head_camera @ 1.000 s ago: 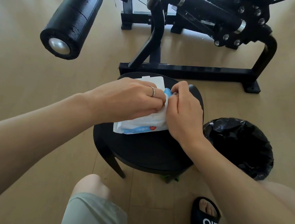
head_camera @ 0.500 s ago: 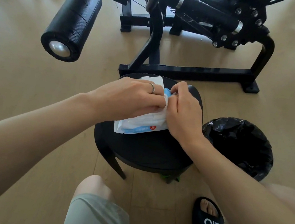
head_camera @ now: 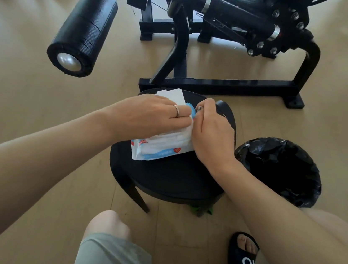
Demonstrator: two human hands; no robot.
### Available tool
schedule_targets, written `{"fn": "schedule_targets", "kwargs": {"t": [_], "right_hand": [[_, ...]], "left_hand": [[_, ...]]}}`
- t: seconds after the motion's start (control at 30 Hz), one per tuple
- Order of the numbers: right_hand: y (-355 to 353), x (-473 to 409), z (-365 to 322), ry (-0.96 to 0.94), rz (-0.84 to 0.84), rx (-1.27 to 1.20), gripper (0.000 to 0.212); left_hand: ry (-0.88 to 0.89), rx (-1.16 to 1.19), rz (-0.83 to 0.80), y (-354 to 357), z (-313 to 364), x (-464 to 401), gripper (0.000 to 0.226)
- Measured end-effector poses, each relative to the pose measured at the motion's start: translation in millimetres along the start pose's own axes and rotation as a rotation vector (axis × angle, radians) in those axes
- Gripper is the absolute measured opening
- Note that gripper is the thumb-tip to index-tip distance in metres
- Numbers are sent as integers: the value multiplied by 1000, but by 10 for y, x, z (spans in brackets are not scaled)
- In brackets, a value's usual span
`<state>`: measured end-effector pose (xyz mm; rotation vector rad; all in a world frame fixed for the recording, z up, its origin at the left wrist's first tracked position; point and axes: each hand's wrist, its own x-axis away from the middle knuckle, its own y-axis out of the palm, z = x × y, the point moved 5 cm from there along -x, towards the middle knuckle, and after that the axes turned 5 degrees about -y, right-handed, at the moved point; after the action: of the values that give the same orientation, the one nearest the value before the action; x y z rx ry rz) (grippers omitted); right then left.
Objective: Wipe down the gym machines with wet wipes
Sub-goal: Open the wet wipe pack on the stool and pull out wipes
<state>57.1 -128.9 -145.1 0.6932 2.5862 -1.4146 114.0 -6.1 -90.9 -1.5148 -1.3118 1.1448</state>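
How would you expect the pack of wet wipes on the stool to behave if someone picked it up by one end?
The wet wipes pack looks like a soft plastic pouch, so it would probably sag rather than stay stiff. Its glossy film may be slippery. It lies flat on the stool, so it is unlikely to roll.

Pale wood-plank floor, soft daylight sheen. Round black stool at centre; black-lined bin just right of it.

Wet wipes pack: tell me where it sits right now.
In the head view, the wet wipes pack lies on the black stool at centre, under both hands, left of the bin.
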Motion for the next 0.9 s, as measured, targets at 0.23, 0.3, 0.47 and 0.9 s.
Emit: {"fn": "schedule_targets", "kwargs": {"t": [0.23,0.3,0.47,0.9], "right_hand": [[-7,-29,23,51,15,15,24],[-7,-36,21,52,19,20,24],[25,-37,7,25,36,60,23],[62,-61,12,7,10,147,34]], "left_hand": [[-27,32,1,35,0,41,55],[-35,35,-21,39,-14,56,50],[-13,5,-32,9,0,109,38],[-233,63,-30,-6,0,111,22]]}}
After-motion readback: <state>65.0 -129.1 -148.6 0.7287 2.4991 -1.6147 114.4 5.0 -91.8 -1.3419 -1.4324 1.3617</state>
